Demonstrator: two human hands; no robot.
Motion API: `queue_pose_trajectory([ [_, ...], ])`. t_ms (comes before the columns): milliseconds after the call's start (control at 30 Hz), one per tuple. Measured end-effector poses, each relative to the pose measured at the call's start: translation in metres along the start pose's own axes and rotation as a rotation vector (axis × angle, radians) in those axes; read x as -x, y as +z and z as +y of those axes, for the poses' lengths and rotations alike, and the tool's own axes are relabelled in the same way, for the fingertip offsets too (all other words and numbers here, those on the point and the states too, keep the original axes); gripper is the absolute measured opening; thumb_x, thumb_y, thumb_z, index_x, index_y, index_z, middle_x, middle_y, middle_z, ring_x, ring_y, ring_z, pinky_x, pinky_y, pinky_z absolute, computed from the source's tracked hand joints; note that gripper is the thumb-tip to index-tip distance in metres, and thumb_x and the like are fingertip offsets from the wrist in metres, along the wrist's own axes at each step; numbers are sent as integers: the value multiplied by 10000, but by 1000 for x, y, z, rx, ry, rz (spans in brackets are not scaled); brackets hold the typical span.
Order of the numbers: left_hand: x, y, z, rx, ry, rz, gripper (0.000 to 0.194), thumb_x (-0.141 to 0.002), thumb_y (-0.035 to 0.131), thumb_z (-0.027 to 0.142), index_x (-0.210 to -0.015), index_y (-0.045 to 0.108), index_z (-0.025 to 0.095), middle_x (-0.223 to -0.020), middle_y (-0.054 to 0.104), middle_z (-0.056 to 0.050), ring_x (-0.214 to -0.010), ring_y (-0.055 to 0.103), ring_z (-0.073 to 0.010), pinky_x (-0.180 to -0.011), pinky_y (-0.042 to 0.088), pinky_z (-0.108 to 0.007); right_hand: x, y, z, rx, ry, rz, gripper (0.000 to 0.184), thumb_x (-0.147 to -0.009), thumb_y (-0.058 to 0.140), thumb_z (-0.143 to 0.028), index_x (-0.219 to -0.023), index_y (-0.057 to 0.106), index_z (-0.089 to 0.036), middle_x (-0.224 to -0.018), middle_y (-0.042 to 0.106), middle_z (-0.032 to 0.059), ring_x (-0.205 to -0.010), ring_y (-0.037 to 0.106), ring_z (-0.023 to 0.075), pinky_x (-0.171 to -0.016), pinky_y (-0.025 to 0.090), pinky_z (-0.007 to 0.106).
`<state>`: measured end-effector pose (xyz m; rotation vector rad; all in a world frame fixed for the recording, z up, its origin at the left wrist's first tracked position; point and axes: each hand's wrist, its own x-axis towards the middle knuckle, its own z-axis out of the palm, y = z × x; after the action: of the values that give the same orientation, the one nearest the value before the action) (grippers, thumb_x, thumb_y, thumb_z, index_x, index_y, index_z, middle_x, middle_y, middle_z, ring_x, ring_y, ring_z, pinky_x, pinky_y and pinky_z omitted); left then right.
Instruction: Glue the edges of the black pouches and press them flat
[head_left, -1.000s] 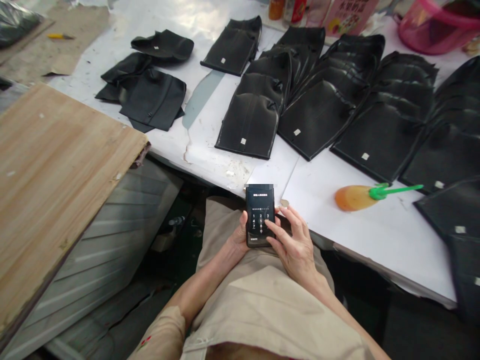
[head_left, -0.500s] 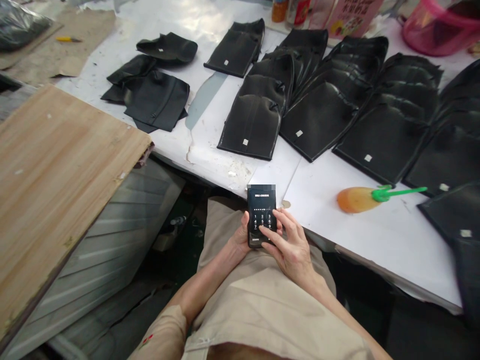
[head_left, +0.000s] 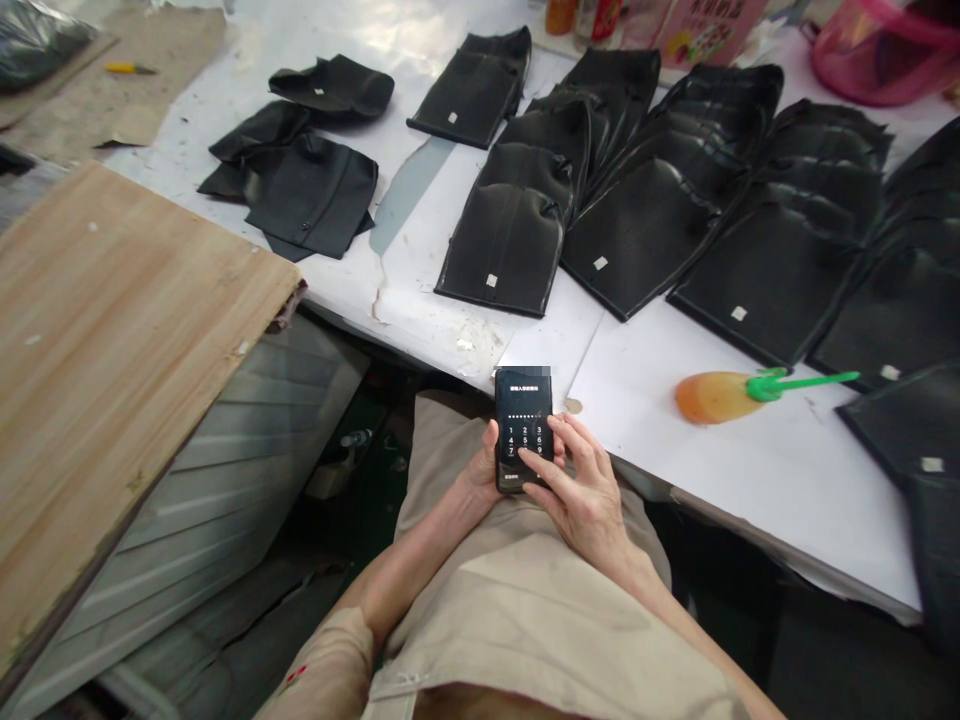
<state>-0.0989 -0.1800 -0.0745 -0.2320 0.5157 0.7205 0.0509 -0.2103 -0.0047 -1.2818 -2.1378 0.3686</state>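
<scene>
A dark smartphone (head_left: 523,400) stands upright over my lap, its screen lit with a number keypad and a row of dots. My left hand (head_left: 484,465) grips it around the left side and back, thumb along the edge. Over the lower right of the screen is my right hand (head_left: 585,485), fingers apart. Its index fingertip rests at the keypad's bottom rows, while other fingertips are by the phone's right edge. Beyond the phone, on the white table (head_left: 420,335), lie overlapping black leather-like pieces (head_left: 504,245) with small pale stickers.
An orange glue bottle (head_left: 716,398) with a green nozzle lies at the right. Loose black pieces (head_left: 311,195) are at the back left. A wooden board (head_left: 135,330) juts in from the left. A pink basket (head_left: 862,65), jars and a yellow pen (head_left: 130,68) sit farther back.
More of the dots in the row on the phone's screen look filled. Both hands keep nearly the same pose, and the view has shifted slightly.
</scene>
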Motion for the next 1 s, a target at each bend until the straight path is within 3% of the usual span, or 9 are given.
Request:
queue_pose_trajectory([
  [167,3,7,2,-53,17,-104,989,-668,790,774,-1363,605,95,-1213,714,-207,-1132,689,-346,-870,587,-360,3,-1,2,-4,32,9,262,-949,711,-269,-1207,728,-227,-1496,493,171,-1433,443,388,-1088,520,604],
  [367,4,4,2,-118,78,-86,965,-713,708,824,-1333,618,91,-1197,709,-203,-1153,672,-367,-890,576,-405,6,-6,2,-19,74,27,289,-959,691,-226,-1246,707,-249,-1523,482,148,-1443,431,379,-1104,506,610],
  [533,3,-1,2,-169,93,-117,1017,-655,767,808,-1348,605,81,-1211,699,-206,-1191,646,-379,-948,552,-434,6,-6,3,-41,90,29,255,-963,680,-206,-1215,714,-233,-1508,493,155,-1435,440,375,-1089,521,597],
  [667,2,-8,1,-132,108,-115,994,-688,763,785,-1370,596,81,-1238,690,-202,-1168,659,-347,-949,547,-396,3,-7,2,-127,92,59,281,-983,642,-182,-1255,684,-238,-1477,519,162,-1409,478,357,-1085,521,598],
  [833,3,-10,2,-139,85,-168,1034,-637,822,759,-1383,594,80,-1175,720,-190,-993,714,-303,-871,568,-378,2,-4,4,-234,211,65,410,-1003,606,-181,-1403,568,-262,-1427,576,143,-1339,563,297,-1072,553,514],
  [1000,5,1,4,-213,111,-178,1022,-647,779,806,-1312,625,45,-1116,738,-208,-1133,685,-377,-939,557,-432,4,1,10,-288,274,72,467,-1016,593,-211,-1468,491,-267,-1369,631,124,-1269,626,259,-1066,562,448],
])
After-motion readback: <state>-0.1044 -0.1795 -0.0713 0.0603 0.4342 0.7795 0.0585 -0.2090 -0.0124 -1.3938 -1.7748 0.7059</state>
